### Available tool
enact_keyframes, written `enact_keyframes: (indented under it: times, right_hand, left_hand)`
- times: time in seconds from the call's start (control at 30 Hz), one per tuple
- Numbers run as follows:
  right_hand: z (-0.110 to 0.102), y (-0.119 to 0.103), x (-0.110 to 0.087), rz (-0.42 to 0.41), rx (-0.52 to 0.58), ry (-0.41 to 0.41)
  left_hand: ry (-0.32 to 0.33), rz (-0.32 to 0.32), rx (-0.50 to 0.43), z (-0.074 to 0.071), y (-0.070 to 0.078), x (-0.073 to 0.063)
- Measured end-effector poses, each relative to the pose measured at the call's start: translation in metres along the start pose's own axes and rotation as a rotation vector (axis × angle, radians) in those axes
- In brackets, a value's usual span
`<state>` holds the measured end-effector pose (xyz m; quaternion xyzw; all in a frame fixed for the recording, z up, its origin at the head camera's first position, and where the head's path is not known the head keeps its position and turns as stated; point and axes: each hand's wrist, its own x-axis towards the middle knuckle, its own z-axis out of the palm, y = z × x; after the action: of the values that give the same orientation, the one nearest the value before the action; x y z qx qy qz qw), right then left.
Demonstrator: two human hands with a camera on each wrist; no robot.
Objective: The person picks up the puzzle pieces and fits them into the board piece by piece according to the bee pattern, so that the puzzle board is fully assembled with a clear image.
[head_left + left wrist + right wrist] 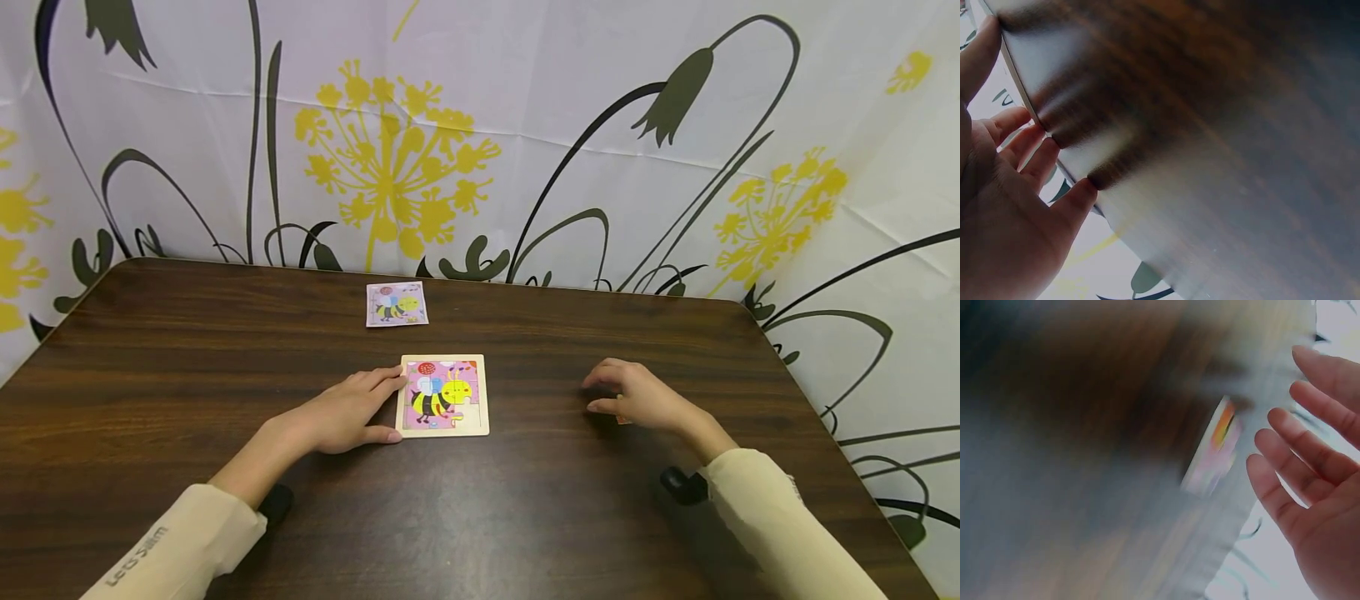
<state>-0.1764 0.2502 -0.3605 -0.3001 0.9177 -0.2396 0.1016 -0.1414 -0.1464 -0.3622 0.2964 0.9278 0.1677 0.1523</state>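
A square wooden jigsaw puzzle (442, 396) with a bee picture lies on the table; its lower right corner shows bare wood. My left hand (348, 410) rests at the puzzle's left edge, fingertips by the upper side and thumb by the lower corner. In the left wrist view, the left hand's fingers (1040, 164) are extended. Farther right, my right hand (637, 397) hovers over a loose puzzle piece (1213, 450), pink with orange and yellow, blurred in the right wrist view. Apart from the piece there, the fingers hold nothing. From the head view, the hand mostly covers it.
A printed picture card (397, 304) with the same bee lies behind the puzzle. The dark wood-grain table (525, 517) reaches back to a white curtain (555, 83) printed with flowers.
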Motion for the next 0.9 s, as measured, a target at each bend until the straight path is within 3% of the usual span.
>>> enact_keyframes:
  times: [0.33,0.9]
  right_hand:
    - [-0.009,0.033,-0.039,0.108,-0.019,0.047]
    - [0.002,0.040,-0.046,0.062,-0.057,0.119]
  left_hand:
    - [0.006,0.002,0.000,0.001,-0.001,-0.001]
    - [0.007,0.010,0.000,0.001,0.000,-0.001]
